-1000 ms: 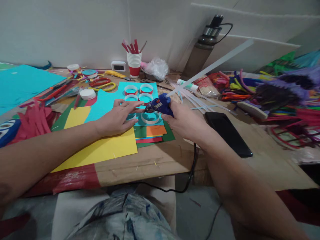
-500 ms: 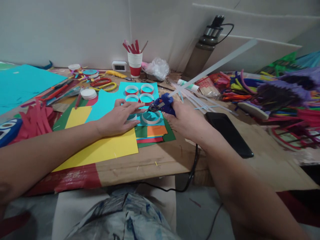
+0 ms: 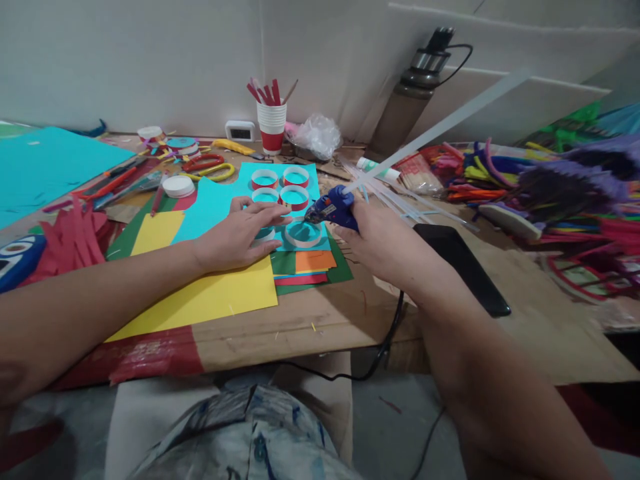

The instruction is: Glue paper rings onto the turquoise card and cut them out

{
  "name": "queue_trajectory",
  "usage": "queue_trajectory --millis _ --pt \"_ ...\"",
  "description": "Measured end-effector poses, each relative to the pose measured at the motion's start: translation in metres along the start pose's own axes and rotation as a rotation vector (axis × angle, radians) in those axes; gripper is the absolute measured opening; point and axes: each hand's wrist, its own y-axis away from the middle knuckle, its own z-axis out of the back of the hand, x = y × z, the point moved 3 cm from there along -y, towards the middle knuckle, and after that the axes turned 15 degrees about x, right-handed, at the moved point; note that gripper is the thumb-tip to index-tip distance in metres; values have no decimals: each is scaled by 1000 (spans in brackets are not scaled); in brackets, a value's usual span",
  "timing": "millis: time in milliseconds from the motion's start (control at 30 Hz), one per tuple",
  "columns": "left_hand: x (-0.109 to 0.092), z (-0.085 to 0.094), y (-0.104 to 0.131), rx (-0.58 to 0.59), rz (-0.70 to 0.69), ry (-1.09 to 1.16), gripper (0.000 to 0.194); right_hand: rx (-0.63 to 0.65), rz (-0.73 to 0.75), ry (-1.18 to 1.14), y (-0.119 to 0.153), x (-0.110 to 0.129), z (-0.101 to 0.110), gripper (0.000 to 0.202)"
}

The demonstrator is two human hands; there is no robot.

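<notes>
My right hand point(image 3: 373, 233) is wrapped round a blue glue gun point(image 3: 334, 208) with a long translucent glue stick point(image 3: 450, 123) in its back. The nozzle is over a white ring point(image 3: 303, 233) at the front right of a turquoise sheet point(image 3: 245, 175). Several more rings, some with red outsides, such as the back right one point(image 3: 296, 177), stand on that sheet. My left hand point(image 3: 250, 233) lies with fingers spread over the sheet's left part, partly hiding a front left ring; nothing is held in it.
Yellow paper point(image 3: 210, 300) lies under my left forearm. A black phone point(image 3: 463, 270) is beside my right wrist. Behind stand a cup stack point(image 3: 272, 127) and a tilted bottle point(image 3: 403, 107). The gun's black cord point(image 3: 387, 340) hangs over the table edge.
My right hand has moved the glue gun slightly right and its nozzle off toward the front right ring. The left hand has stayed nearly still, and the view has shifted slightly.
</notes>
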Motion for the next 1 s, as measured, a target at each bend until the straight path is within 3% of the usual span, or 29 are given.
queue_trajectory --millis 133,367,1000 --pt "0 1 1 -9 -10 0 55 -11 -7 4 2 -1 1 24" --pt "-4 3 0 0 -43 7 39 4 -3 -26 0 0 1 24" --pt "-3 5 0 -11 -78 55 29 29 20 -152 -5 -2 -7 28"
